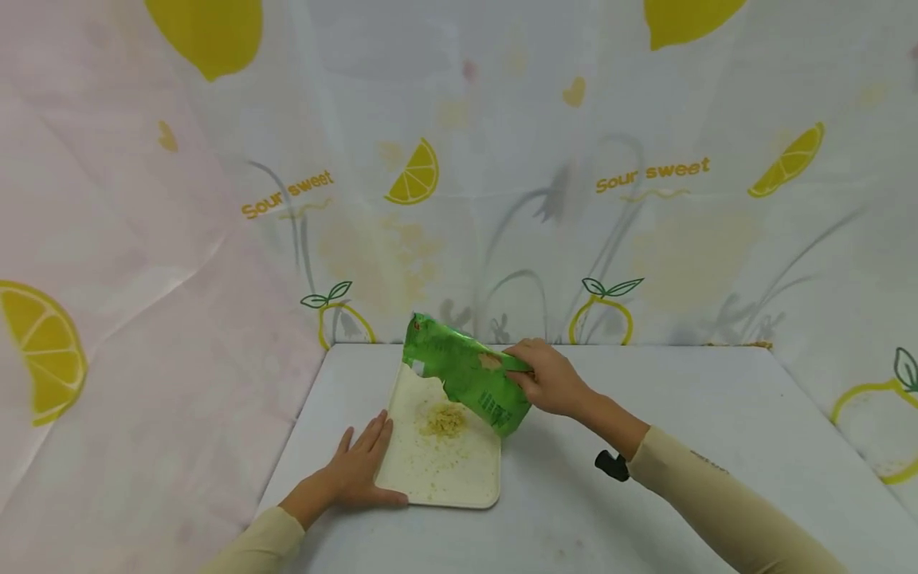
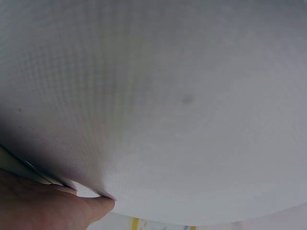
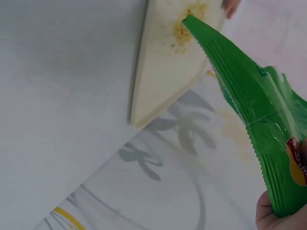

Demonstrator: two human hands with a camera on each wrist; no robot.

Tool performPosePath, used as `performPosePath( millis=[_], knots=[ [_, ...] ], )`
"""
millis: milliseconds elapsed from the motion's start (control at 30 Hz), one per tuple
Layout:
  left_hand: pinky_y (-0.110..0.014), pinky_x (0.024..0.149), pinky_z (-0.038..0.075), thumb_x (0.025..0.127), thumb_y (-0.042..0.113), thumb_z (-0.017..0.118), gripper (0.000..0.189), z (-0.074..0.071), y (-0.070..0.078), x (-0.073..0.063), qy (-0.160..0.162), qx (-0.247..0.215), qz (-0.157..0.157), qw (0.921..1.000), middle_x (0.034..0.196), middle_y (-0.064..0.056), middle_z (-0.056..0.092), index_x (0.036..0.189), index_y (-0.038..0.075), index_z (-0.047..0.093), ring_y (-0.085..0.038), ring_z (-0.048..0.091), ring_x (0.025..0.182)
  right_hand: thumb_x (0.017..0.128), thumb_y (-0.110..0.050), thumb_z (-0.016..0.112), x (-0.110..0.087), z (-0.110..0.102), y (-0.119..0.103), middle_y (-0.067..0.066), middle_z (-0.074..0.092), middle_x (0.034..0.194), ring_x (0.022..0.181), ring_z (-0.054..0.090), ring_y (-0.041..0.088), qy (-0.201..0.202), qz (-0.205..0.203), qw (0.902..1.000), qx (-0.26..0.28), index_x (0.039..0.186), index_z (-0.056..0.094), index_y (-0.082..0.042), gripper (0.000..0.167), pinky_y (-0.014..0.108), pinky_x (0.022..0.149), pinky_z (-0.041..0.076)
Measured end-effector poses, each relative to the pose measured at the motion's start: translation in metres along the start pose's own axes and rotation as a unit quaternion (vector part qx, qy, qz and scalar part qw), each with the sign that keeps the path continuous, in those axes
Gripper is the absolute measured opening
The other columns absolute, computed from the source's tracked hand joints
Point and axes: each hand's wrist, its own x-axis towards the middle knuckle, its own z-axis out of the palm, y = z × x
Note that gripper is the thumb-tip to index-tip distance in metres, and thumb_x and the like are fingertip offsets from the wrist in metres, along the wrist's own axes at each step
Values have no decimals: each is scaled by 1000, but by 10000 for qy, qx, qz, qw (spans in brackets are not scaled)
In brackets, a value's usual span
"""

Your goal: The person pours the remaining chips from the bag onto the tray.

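A green plastic snack bag, torn along one side, is tilted over the cream tray. My right hand grips the bag by its right end; in the right wrist view the fingers hold its crimped lower corner. Yellow crumbs form a small heap mid-tray, with finer bits scattered toward the near edge. My left hand rests at the tray's left edge, fingers straight and thumb stretched along the near left corner. The left wrist view shows part of this hand low against the white surface.
The tray lies on a white table. A cloth backdrop printed with lemons rises behind the table and along its sides. On the right wrist sits a small black device.
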Motion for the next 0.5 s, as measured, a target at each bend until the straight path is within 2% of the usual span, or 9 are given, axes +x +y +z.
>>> performPosePath(
  millis=[100,233,300,367,500],
  knots=[
    [-69,114,9,69,85,62,133,-2,0,-1,98,-8,66,9999,166,-21,4,157,-2,11,-38,13,152,89,-6,71,4,0,-1,1,66,94,83,54,15,-23,-206,9997,-157,110,71,-8,21,32,70,47],
    [-71,113,11,70,84,63,133,-4,1,-3,140,-5,114,9998,165,-23,5,157,-3,13,-40,15,152,91,-10,70,3,6,-3,1,65,97,90,57,18,-693,-261,9964,-413,113,70,-9,22,31,74,50],
    [-70,113,11,70,84,62,132,-3,1,-3,106,13,140,9998,165,-23,5,157,-3,13,-40,14,152,91,-10,71,1,7,-3,1,65,98,92,58,20,-856,-209,9948,-517,114,70,-9,23,31,74,50],
    [-71,113,11,70,84,62,132,-2,2,-2,113,-1,159,9998,165,-23,5,157,-2,13,-40,14,152,90,-9,71,1,7,-3,1,65,98,92,58,20,-761,-165,9954,-556,114,70,-8,24,30,73,50],
    [-70,113,10,70,85,61,132,0,1,1,98,-21,135,9999,165,-21,5,157,-1,12,-38,14,152,89,-7,71,4,4,-6,2,65,94,83,54,19,-138,-82,9992,-375,112,70,-7,23,33,67,47]
  ],
)
